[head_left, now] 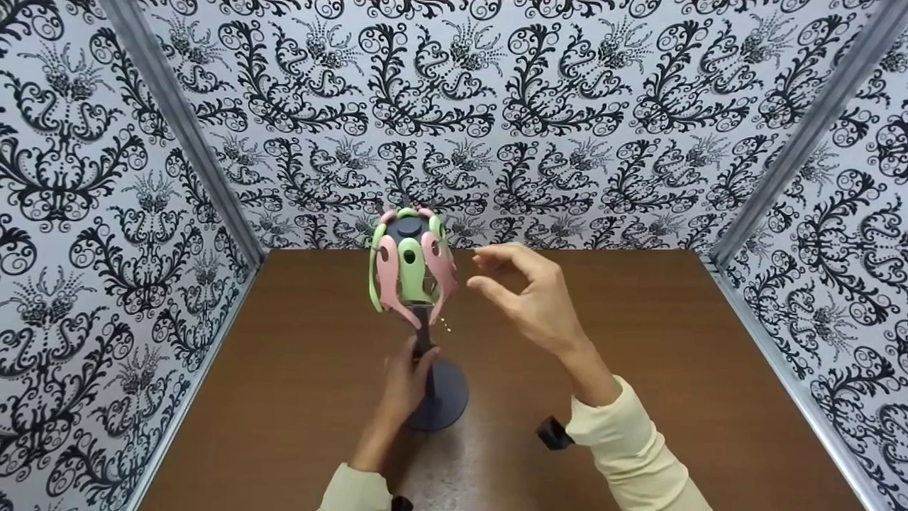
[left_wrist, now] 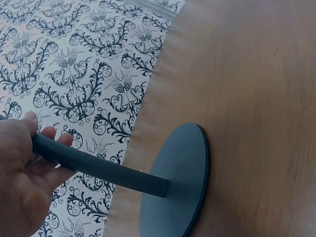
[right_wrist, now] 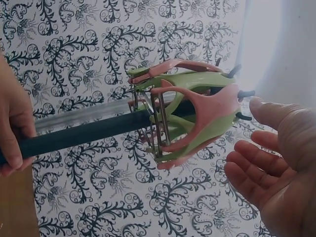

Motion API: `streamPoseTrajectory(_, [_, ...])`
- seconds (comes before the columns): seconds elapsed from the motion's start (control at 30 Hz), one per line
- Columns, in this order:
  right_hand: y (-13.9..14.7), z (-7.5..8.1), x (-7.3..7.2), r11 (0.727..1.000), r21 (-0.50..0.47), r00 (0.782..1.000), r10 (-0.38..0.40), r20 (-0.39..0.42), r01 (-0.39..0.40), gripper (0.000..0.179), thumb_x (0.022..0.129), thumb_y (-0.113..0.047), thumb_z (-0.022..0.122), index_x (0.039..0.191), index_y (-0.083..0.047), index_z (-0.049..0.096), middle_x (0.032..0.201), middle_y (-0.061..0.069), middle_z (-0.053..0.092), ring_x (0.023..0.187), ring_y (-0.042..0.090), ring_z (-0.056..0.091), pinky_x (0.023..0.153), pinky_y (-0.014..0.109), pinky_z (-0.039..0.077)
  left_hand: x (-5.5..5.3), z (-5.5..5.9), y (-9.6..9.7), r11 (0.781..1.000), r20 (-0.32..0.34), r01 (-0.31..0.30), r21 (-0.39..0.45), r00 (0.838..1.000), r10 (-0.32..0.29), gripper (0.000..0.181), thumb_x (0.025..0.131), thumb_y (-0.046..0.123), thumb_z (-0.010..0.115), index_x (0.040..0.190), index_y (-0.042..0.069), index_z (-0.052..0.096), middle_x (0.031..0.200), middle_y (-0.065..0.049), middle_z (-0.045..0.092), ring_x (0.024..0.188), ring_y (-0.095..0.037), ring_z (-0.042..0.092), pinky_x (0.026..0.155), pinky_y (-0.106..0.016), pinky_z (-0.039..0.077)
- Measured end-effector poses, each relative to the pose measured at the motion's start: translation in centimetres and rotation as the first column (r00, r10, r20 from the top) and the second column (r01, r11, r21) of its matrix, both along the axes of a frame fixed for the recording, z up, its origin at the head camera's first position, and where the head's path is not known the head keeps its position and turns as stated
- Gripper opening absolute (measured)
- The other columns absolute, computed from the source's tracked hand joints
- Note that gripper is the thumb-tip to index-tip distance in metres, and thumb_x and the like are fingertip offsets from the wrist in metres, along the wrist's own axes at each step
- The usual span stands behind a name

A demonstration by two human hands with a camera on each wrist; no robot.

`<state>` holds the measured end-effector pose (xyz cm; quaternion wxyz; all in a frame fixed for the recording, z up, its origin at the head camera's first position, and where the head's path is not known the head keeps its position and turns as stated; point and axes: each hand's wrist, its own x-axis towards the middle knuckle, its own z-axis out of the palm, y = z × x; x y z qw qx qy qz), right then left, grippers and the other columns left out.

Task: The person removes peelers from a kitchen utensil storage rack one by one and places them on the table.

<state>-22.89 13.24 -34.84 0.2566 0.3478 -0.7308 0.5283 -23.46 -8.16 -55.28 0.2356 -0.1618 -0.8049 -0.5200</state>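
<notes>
A dark display stand [head_left: 448,397] with a round base and upright pole [left_wrist: 98,166] stands on the table. Around its top hang several pink and green Y-shaped peelers, among them a green peeler [head_left: 411,273] and a pink peeler [right_wrist: 224,101]. Metal blades at their lower ends show in the right wrist view. My left hand [head_left: 406,380] grips the pole below the peelers, thumb and fingers around it. Just right of the peelers is my right hand [head_left: 540,301], thumb apart from loosely bent fingers, holding nothing. In the right wrist view its thumb is close to a dark hook tip [right_wrist: 246,94].
The brown wooden table [head_left: 638,341] lies under the stand. Patterned black-and-white panels [head_left: 496,128] enclose the back and both sides, with grey metal strips [head_left: 188,135] at the corners. A dark wrist device [head_left: 554,433] sits by the right cuff.
</notes>
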Motion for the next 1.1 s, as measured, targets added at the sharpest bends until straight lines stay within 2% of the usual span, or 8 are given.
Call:
streamPoseTrajectory(0.13, [-0.8,0.3,0.0,1.000,-0.018,1.000,-0.003,0.000,0.003,0.036,0.085,-0.009,0.086,0.117,0.000,0.072,0.107,0.014,0.071,0.099,0.023,0.066,0.089,0.034,0.054,0.2,0.0,0.2,1.000,-0.019,-0.019,-0.006,1.000,0.019,0.012,0.101,0.010,0.067,0.107,0.000,0.064,0.092,-0.008,0.074,0.086,-0.026,0.074,0.072,-0.044,0.059])
streamPoseTrajectory(0.27, [-1.5,0.5,0.1,0.999,-0.044,1.000,0.008,0.002,-0.008,0.037,0.084,-0.007,0.086,0.118,0.001,0.072,0.108,0.012,0.071,0.098,0.023,0.066,0.086,0.036,0.056,0.4,-0.2,0.4,0.999,-0.029,-0.024,0.021,0.999,0.025,0.009,0.099,0.006,0.068,0.105,0.000,0.065,0.090,-0.010,0.075,0.083,-0.027,0.074,0.070,-0.041,0.059])
streamPoseTrajectory(0.47, [-2.3,0.6,0.1,0.998,-0.052,0.999,0.039,0.018,-0.038,0.040,0.083,-0.011,0.088,0.118,0.000,0.071,0.106,0.013,0.070,0.094,0.025,0.067,0.081,0.038,0.057,0.7,-0.2,0.6,0.998,0.009,-0.030,0.056,1.000,0.029,0.012,0.098,0.004,0.069,0.105,-0.004,0.065,0.092,-0.012,0.075,0.085,-0.028,0.074,0.073,-0.042,0.059])
streamPoseTrajectory(0.57, [-2.6,0.5,0.0,0.998,-0.046,0.999,0.046,0.019,-0.045,0.042,0.083,-0.013,0.088,0.119,-0.001,0.071,0.105,0.014,0.069,0.091,0.026,0.067,0.080,0.038,0.057,0.9,0.0,0.6,0.998,0.024,-0.029,0.061,0.999,0.028,0.012,0.099,0.005,0.068,0.106,-0.003,0.065,0.093,-0.011,0.074,0.086,-0.028,0.074,0.075,-0.044,0.059])
streamPoseTrajectory(0.83, [-3.7,0.0,-0.1,0.999,-0.040,1.000,0.011,0.000,-0.011,0.042,0.081,-0.018,0.091,0.113,-0.002,0.069,0.099,0.007,0.065,0.088,0.021,0.062,0.078,0.032,0.054,1.2,0.2,0.6,0.996,0.095,-0.034,0.077,0.995,0.026,0.012,0.101,0.011,0.067,0.108,0.001,0.065,0.096,-0.009,0.073,0.090,-0.027,0.073,0.078,-0.040,0.058])
streamPoseTrajectory(1.1, [-4.5,-0.3,0.0,0.998,-0.064,1.000,-0.004,0.021,0.005,0.042,0.080,-0.015,0.091,0.109,0.000,0.064,0.098,0.007,0.063,0.087,0.020,0.061,0.078,0.032,0.053,1.4,-0.2,0.7,0.996,0.059,-0.072,0.053,0.996,0.069,0.014,0.100,0.013,0.069,0.107,0.002,0.065,0.091,-0.004,0.072,0.082,-0.018,0.069,0.073,-0.036,0.058])
